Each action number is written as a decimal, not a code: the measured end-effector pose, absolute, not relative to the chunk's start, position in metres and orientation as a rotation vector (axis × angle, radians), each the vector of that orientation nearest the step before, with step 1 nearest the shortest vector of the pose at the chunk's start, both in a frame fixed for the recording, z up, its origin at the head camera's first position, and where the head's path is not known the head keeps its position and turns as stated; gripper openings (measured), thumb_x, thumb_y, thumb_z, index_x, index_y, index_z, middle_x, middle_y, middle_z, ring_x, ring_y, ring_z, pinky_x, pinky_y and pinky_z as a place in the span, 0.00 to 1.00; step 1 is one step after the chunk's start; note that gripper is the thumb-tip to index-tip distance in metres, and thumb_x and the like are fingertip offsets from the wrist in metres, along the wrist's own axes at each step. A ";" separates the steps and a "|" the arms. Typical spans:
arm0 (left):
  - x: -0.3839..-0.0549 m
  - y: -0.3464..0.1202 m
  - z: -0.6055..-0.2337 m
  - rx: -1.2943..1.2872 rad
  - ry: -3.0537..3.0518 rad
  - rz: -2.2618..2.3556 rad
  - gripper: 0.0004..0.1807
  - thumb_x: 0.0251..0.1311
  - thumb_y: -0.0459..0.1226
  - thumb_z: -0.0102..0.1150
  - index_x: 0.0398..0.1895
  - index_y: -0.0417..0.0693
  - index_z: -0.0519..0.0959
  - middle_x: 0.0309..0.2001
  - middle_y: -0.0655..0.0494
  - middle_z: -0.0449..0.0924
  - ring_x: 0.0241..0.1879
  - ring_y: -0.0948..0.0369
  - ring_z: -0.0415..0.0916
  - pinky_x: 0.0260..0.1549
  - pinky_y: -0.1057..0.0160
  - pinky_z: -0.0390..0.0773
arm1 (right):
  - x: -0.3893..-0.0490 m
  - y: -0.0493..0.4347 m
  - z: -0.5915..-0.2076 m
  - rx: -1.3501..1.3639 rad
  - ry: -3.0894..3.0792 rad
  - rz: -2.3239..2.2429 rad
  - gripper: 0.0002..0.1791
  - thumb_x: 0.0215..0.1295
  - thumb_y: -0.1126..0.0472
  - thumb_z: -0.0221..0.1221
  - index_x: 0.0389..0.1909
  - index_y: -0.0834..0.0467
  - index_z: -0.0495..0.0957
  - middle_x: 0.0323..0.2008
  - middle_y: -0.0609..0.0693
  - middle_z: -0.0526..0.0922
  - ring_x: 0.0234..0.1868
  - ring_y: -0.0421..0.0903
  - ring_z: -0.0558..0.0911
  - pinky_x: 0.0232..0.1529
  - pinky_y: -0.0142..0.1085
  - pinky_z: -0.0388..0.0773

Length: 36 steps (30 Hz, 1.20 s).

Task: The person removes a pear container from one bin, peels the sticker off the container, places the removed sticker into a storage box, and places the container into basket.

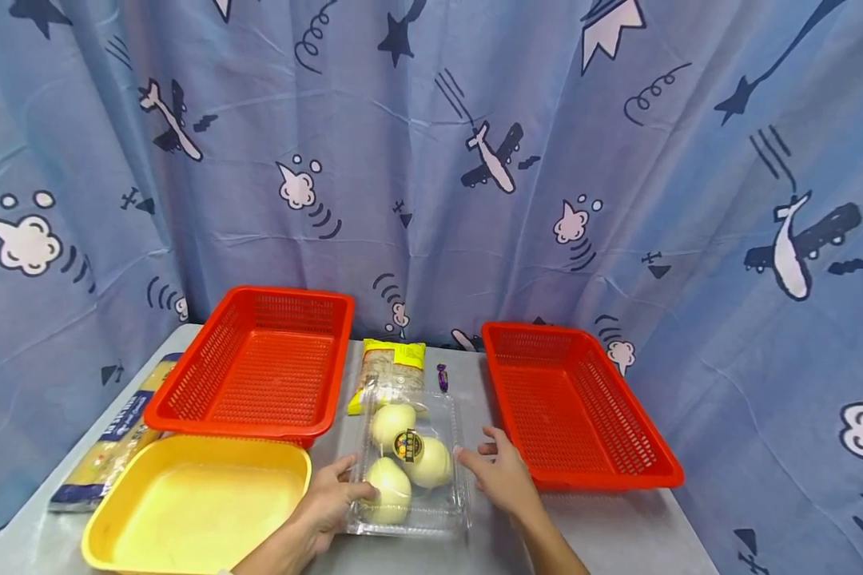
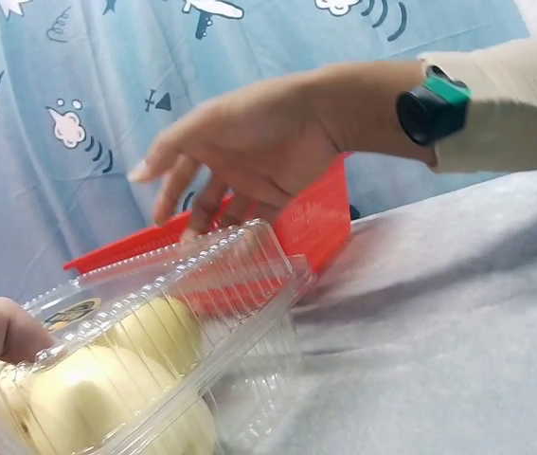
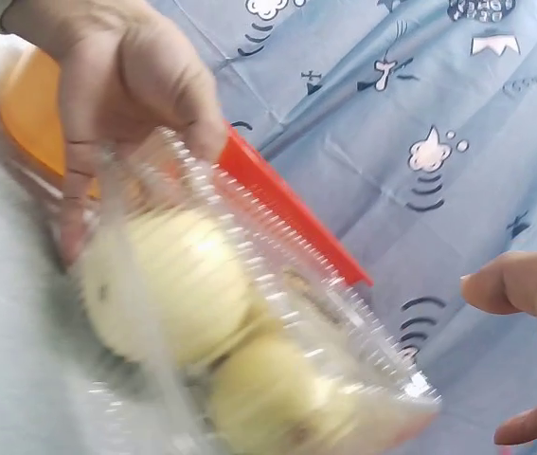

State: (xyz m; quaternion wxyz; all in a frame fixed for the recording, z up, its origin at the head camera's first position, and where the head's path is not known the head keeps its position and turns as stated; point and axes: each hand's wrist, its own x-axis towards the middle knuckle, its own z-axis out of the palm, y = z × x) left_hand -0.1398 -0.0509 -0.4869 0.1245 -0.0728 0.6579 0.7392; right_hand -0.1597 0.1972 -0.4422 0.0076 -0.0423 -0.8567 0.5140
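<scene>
A clear plastic clamshell box holds three round, pale yellow fruits, seemingly pears, beneath a dark label. My left hand grips the box at its near left side, thumb over the lid; its fingers run down the side wall in the right wrist view. Beside the right edge of the box is my right hand, fingers spread and loosely bent, holding nothing. In the left wrist view that right hand hovers above the lid's far edge. The box looks tilted in both wrist views.
Red plastic baskets stand at the back left and on the right. A yellow basin sits front left, beside a long pasta-like packet. Behind the box lie a yellow-topped bag and a purple-wrapped sweet. A curtain hangs behind.
</scene>
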 end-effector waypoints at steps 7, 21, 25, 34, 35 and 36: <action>-0.141 -0.050 -0.488 -0.226 1.943 2.151 0.48 0.44 0.27 0.64 0.70 0.25 0.52 0.63 0.19 0.53 0.60 0.36 0.60 0.46 0.46 0.76 | -0.171 0.196 -0.421 0.081 -2.673 1.474 0.34 0.56 0.53 0.68 0.63 0.59 0.70 0.51 0.56 0.78 0.45 0.54 0.78 0.38 0.42 0.79; -0.140 -0.051 -0.490 -0.237 1.910 2.163 0.48 0.46 0.27 0.64 0.71 0.26 0.50 0.62 0.21 0.54 0.56 0.40 0.63 0.38 0.51 0.79 | -0.202 0.169 -0.413 0.574 -2.573 1.463 0.30 0.56 0.67 0.68 0.61 0.59 0.72 0.50 0.55 0.77 0.41 0.51 0.77 0.41 0.45 0.77; -0.140 -0.051 -0.490 -0.231 1.921 2.161 0.47 0.46 0.27 0.63 0.70 0.25 0.51 0.60 0.22 0.57 0.54 0.42 0.65 0.39 0.51 0.79 | -0.211 0.164 -0.420 0.680 -2.570 1.462 0.29 0.55 0.70 0.67 0.60 0.61 0.73 0.49 0.56 0.77 0.42 0.56 0.78 0.40 0.48 0.78; -0.139 -0.051 -0.490 -0.199 1.913 2.175 0.47 0.45 0.27 0.63 0.69 0.24 0.51 0.55 0.27 0.64 0.49 0.45 0.70 0.40 0.52 0.78 | -0.226 0.155 -0.434 0.874 -2.604 1.441 0.27 0.56 0.72 0.63 0.59 0.64 0.73 0.48 0.61 0.78 0.43 0.62 0.77 0.38 0.43 0.77; -0.139 -0.051 -0.490 -0.198 1.914 2.174 0.47 0.44 0.27 0.64 0.69 0.24 0.51 0.54 0.28 0.65 0.49 0.46 0.70 0.40 0.52 0.78 | -0.226 0.155 -0.436 0.893 -2.617 1.429 0.27 0.56 0.72 0.63 0.59 0.64 0.73 0.48 0.62 0.78 0.43 0.63 0.77 0.38 0.43 0.77; -0.139 -0.051 -0.490 -0.197 1.914 2.174 0.47 0.44 0.27 0.64 0.69 0.24 0.51 0.54 0.28 0.65 0.48 0.46 0.70 0.40 0.51 0.78 | -0.227 0.155 -0.437 0.909 -2.631 1.414 0.27 0.56 0.72 0.63 0.60 0.64 0.72 0.49 0.63 0.77 0.43 0.63 0.77 0.39 0.43 0.77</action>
